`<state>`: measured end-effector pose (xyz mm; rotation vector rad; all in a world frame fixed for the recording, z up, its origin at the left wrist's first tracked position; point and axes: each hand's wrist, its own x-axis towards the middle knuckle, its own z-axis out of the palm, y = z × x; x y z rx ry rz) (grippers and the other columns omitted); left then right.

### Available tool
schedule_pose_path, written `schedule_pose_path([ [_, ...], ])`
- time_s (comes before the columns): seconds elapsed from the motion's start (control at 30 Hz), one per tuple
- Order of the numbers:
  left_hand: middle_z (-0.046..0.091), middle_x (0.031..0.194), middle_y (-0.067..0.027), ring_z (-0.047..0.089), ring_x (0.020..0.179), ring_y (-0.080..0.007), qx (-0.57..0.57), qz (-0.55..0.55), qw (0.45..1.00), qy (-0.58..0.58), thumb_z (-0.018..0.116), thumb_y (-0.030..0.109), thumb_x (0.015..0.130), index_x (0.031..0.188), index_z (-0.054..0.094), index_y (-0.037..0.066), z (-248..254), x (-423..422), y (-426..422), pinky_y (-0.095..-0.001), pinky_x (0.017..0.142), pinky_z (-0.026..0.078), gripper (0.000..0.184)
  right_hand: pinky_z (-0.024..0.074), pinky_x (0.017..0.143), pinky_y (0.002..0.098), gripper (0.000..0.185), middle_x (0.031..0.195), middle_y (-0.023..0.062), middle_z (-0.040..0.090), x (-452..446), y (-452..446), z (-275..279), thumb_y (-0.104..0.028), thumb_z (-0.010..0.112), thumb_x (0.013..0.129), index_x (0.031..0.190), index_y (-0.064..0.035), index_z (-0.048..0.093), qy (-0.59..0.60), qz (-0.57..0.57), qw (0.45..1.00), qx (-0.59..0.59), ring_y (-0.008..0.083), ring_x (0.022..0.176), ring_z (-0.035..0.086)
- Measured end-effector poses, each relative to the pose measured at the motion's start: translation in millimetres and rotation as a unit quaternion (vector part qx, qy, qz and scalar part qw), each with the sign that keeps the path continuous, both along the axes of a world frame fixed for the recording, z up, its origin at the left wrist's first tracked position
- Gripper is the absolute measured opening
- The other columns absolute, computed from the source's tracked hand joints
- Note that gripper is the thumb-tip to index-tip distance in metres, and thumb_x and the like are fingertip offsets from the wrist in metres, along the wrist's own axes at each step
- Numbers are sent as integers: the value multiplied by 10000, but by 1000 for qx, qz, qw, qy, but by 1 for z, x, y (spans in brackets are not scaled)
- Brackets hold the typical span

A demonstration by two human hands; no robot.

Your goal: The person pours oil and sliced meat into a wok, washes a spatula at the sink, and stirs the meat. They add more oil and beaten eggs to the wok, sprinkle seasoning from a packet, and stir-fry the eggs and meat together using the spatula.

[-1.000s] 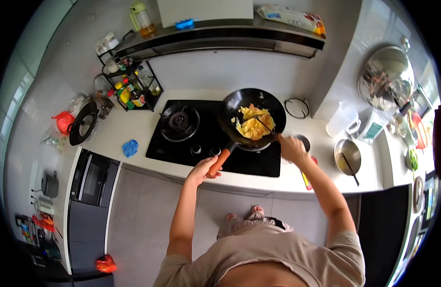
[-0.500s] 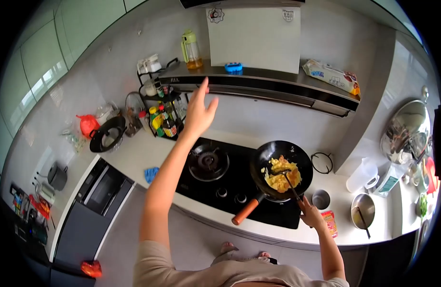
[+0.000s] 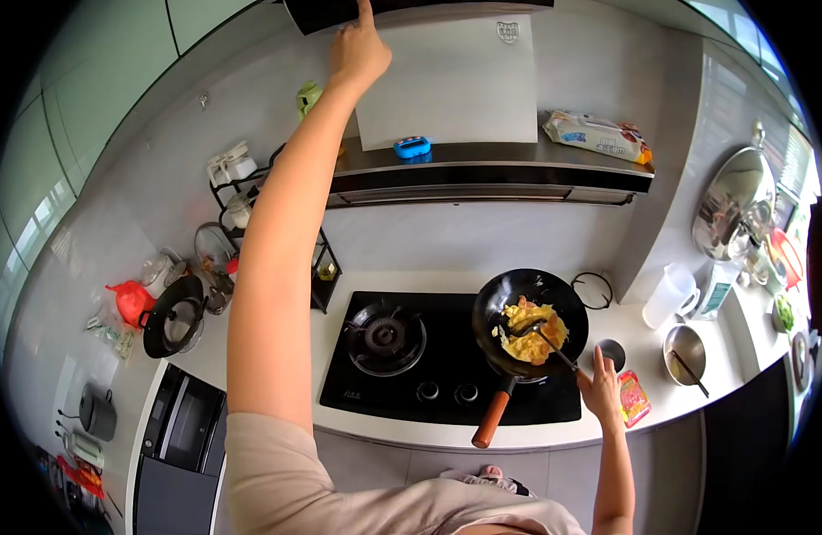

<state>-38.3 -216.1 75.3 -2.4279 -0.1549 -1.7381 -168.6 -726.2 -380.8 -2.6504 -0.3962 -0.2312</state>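
My left hand (image 3: 359, 55) is raised high, its index finger stretched up against the dark lower edge of the range hood (image 3: 429, 12) and the other fingers curled. Nothing is held in it. At the right burner, my right hand (image 3: 603, 392) is at the handle end of a spatula (image 3: 555, 346), thumb by the handle and index finger stretched forward. The spatula's dark head lies in scrambled egg (image 3: 538, 343) inside a black wok (image 3: 493, 308). The wok's wooden handle (image 3: 493, 419) points toward me over the counter edge.
A bare left burner (image 3: 386, 334) is beside the wok. Right of it are a metal cup (image 3: 612, 353), a red packet (image 3: 634, 399), a steel bowl (image 3: 685, 343) with a utensil, and a clear jug (image 3: 668, 299). The hood's ledge holds a blue timer (image 3: 412, 148) and a wipes pack (image 3: 598, 134).
My left hand has risen from in front of the ledge to the range hood's edge. My right hand's index finger has stretched out along the spatula side. The camera view has tilted up.
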Motion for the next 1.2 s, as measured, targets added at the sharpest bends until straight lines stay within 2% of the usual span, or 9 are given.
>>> schedule_pose_path([
  [0.33, 657, 932, -212, 645, 878, -361, -44, 63, 997, 5, 521, 202, 811, 1495, 146, 109, -1, -18, -25, -447, 794, 505, 786, 443, 834, 479, 727, 1138, 193, 528, 6, -20, -2, -292, 699, 803, 1385, -13, 365, -21, -24, 999, 3, 384, 1031, 549],
  [0.43, 667, 908, -213, 655, 841, -360, 22, 51, 994, -97, 506, 216, 820, 1499, 139, 126, -10, -15, -26, -453, 758, 514, 777, 444, 830, 480, 719, 1136, 193, 527, 7, -22, -2, -283, 700, 802, 1377, -5, 369, -20, -19, 1000, 3, 384, 1033, 547],
  [0.53, 672, 881, -219, 663, 806, -361, -113, 65, 987, 99, 505, 226, 825, 1503, 114, 130, -1, -20, -30, -459, 719, 521, 789, 444, 828, 483, 718, 1138, 195, 527, 8, -23, 1, -269, 706, 797, 1374, -3, 372, -15, -26, 1000, 7, 386, 1038, 546],
  [0.73, 677, 925, -213, 663, 832, -377, -136, 46, 989, 20, 508, 240, 818, 1510, 92, 213, -1, -35, -53, -459, 744, 525, 808, 455, 821, 481, 724, 1143, 201, 528, 13, -22, -8, -265, 714, 792, 1375, -4, 372, -18, -16, 1000, 14, 386, 1038, 549],
  [0.97, 697, 947, -154, 669, 834, -360, -69, 60, 995, 44, 531, 245, 831, 1475, 262, 216, 9, -44, -29, -448, 764, 522, 699, 463, 822, 478, 627, 1115, 196, 545, 10, -15, -8, -308, 686, 823, 1324, -21, 441, -28, -5, 1000, 0, 385, 1027, 562],
  [1.07, 699, 869, -142, 673, 801, -330, -143, -63, 987, 41, 572, 250, 841, 1436, 344, 181, -43, -75, -60, -432, 736, 523, 641, 455, 827, 507, 613, 1114, 187, 547, 10, -16, -12, -343, 664, 832, 1328, -55, 449, -10, -12, 999, -38, 373, 1036, 563],
  [1.13, 646, 698, -84, 641, 608, -199, -157, -179, 966, 98, 589, 196, 877, 1274, 519, 65, -119, -97, -83, -347, 591, 504, 424, 450, 840, 530, 619, 1134, 174, 549, 6, -18, -11, -321, 677, 801, 1339, -104, 461, 69, -29, 993, -92, 356, 1060, 560],
  [1.17, 642, 718, -66, 622, 588, -139, -210, -232, 933, 176, 586, 158, 889, 1198, 570, 26, -166, -108, -95, -304, 566, 488, 337, 454, 858, 523, 649, 1190, 153, 538, 2, -19, -5, -286, 688, 772, 1368, -192, 448, 112, -17, 988, -104, 344, 1090, 549],
  [1.2, 683, 853, -165, 675, 816, -296, -269, -295, 892, 210, 636, 235, 839, 1065, 645, 63, -219, -120, -108, -363, 718, 522, 284, 457, 864, 537, 671, 1243, 129, 521, 2, -25, -12, -271, 686, 765, 1383, -287, 428, 108, 32, 986, -119, 331, 1114, 540],
])
